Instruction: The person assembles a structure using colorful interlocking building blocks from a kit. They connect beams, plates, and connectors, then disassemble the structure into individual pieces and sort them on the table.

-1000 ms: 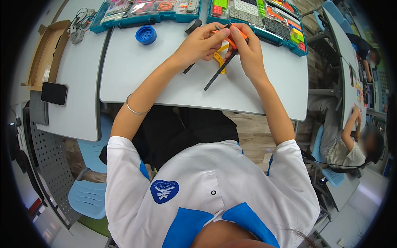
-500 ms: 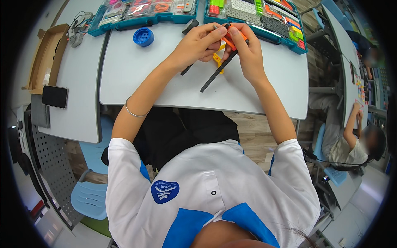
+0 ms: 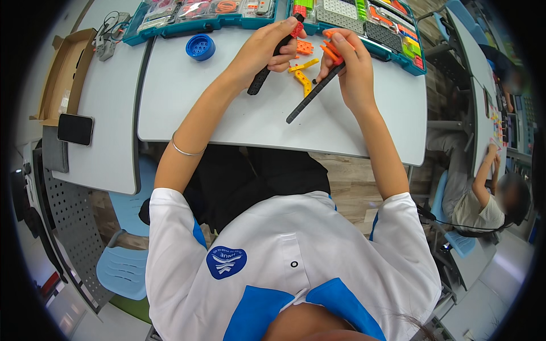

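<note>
My left hand is closed round a long black perforated beam with a small red connector near its upper end. Over to the right, my right hand grips a second black beam, tilted down toward me. Orange prongs and a red part show at the upper end of that beam, partly hidden by the fingers. Between the hands lie a bent yellow piece, a straight yellow piece and an orange perforated piece on the white table.
A blue round wheel-like part sits left of my hands. Teal-edged boxes of building parts line the far side. On the left table are a phone, an opened cardboard box and cables. Another person sits at the right.
My hands have moved apart from where they met around the orange part. The black beam with the red connector now shows in my left hand, and the orange piece on the table is uncovered.
</note>
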Demonstrator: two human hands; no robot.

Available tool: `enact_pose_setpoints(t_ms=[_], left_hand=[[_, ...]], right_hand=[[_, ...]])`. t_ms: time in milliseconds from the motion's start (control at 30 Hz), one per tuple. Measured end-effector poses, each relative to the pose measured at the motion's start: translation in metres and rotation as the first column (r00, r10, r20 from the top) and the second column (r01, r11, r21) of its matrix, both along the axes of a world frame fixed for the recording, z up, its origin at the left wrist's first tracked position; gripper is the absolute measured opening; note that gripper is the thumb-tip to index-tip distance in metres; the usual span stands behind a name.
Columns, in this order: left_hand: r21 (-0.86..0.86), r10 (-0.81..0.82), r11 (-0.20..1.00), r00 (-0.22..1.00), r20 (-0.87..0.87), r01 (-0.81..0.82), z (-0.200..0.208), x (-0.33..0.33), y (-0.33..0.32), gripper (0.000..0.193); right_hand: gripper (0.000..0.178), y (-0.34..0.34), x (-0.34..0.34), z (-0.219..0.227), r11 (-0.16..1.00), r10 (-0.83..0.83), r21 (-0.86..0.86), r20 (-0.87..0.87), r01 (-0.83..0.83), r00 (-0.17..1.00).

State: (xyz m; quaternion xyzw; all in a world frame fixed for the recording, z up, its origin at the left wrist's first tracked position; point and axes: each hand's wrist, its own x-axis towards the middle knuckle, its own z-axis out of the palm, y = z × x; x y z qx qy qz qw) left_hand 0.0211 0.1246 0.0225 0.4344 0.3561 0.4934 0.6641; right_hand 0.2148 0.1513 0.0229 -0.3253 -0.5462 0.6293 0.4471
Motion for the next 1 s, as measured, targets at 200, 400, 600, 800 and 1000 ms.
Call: enact_pose_setpoints(t_ms=[200,400,600,800,1000], left_hand=[[0.063,-0.039,0.997,0.994,-0.098,0.045,-0.007,-0.001,0.006,0.045],[0.418,0.225,0.904,0.736,-0.639,0.086,-0.011,0.000,-0.002,0.034],[0.533,0.371,0.820,0.516,-0.772,0.208,-0.019,-0.007,0.002,0.038],[0.641,0.471,0.730,0.504,-0.724,0.240,-0.025,-0.008,0.004,0.032],[0.312,0.147,0.950,0.833,-0.533,0.032,-0.009,-0.005,0.003,0.033]], right_hand=[[0.030,0.003,0.003,0.002,1.000,-0.018,-0.018,-0.064,0.017,0.998],[0.031,0.002,0.005,0.007,1.000,-0.015,-0.028,-0.115,0.012,0.993],[0.031,0.002,0.005,0.005,0.999,-0.027,-0.027,-0.091,0.024,0.996],[0.031,0.004,0.005,0.002,0.999,-0.045,0.013,-0.013,0.045,0.999],[0.033,0.010,0.012,0.003,0.992,-0.123,0.025,0.173,0.121,0.977]])
